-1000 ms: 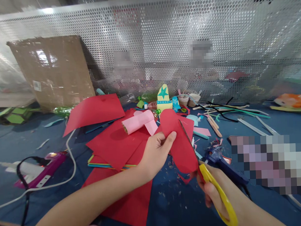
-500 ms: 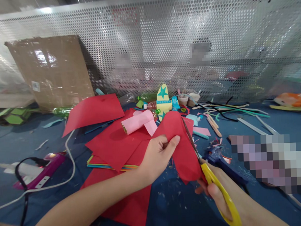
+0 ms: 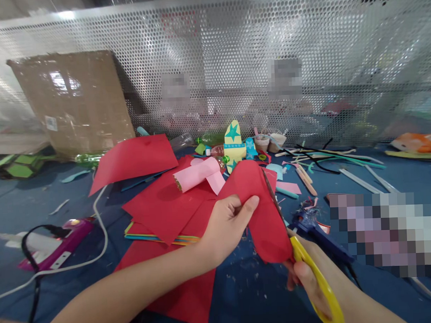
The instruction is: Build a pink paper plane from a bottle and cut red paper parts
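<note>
My left hand (image 3: 230,227) pinches a piece of red paper (image 3: 269,230) between thumb and fingers, holding it up above the table. In my right hand (image 3: 307,271) is a pair of scissors (image 3: 320,285) with yellow handles. Their dark blades run along the right side of the red paper, partly hidden by it. More red sheets (image 3: 167,201) lie under and left of my left hand, over a few coloured sheets. A pink paper-wrapped tube (image 3: 196,175) rests on them.
A blue glue gun (image 3: 317,231) lies right of the scissors. At the left is a purple power strip (image 3: 59,244) with cables. A yellow paper-covered bottle craft (image 3: 235,146) with blue stars, cups (image 3: 262,142) and pipe cleaners (image 3: 324,155) are farther back, before a perforated metal panel (image 3: 233,62).
My right hand and the scissors have shifted very slightly, and the lower part of the red paper has tilted a little downward and right. The left hand keeps its grip.
</note>
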Demonstrator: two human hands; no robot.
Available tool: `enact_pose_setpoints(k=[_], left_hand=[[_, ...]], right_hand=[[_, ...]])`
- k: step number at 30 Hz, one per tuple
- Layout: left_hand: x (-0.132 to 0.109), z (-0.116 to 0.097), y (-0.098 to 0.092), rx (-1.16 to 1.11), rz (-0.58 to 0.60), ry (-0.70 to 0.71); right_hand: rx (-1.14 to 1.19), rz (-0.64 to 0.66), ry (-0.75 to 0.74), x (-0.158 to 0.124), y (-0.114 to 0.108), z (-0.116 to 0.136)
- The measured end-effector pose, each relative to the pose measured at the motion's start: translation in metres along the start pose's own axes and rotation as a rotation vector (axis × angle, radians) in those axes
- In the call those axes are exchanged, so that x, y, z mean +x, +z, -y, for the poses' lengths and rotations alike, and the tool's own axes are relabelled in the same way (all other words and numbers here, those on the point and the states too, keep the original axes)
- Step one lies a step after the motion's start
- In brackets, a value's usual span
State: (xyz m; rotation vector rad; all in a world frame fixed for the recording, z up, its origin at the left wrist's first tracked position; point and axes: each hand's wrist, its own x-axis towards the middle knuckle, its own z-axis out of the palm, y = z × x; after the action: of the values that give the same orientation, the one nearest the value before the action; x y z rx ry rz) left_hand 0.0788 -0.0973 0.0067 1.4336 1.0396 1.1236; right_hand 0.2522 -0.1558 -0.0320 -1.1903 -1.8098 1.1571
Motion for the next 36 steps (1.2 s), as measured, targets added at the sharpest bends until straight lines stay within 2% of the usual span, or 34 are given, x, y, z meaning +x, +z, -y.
enact_pose_setpoints(k=[6, 13, 17, 20, 22, 28, 36], left_hand=[[-0.001, 0.000, 0.000, -0.036, 0.016, -0.017], [-0.001, -0.001, 0.000, -0.049, 0.017, -0.035], [-0.001, -0.001, 0.000, -0.032, 0.009, -0.040], [-0.001, 0.000, 0.001, 0.000, 0.011, -0.045], [-0.001, 0.001, 0.001, 0.028, 0.028, -0.044], [-0.001, 0.003, 0.002, 0.075, 0.047, -0.020], [-0.003, 0.005, 0.002, 0.064, 0.058, -0.044]], right_hand=[[0.028, 0.013, 0.057, 0.001, 0.000, 0.002], [0.064, -0.043, 0.114, -0.003, 0.003, 0.007], [-0.048, -0.027, -0.025, 0.000, -0.001, 0.006], [-0.148, -0.055, -0.172, 0.003, -0.004, 0.009], [-0.172, -0.074, -0.220, 0.005, -0.005, 0.013], [-0.232, -0.114, -0.252, 0.003, -0.006, 0.017], [-0.182, -0.143, -0.245, 0.005, -0.003, 0.017]])
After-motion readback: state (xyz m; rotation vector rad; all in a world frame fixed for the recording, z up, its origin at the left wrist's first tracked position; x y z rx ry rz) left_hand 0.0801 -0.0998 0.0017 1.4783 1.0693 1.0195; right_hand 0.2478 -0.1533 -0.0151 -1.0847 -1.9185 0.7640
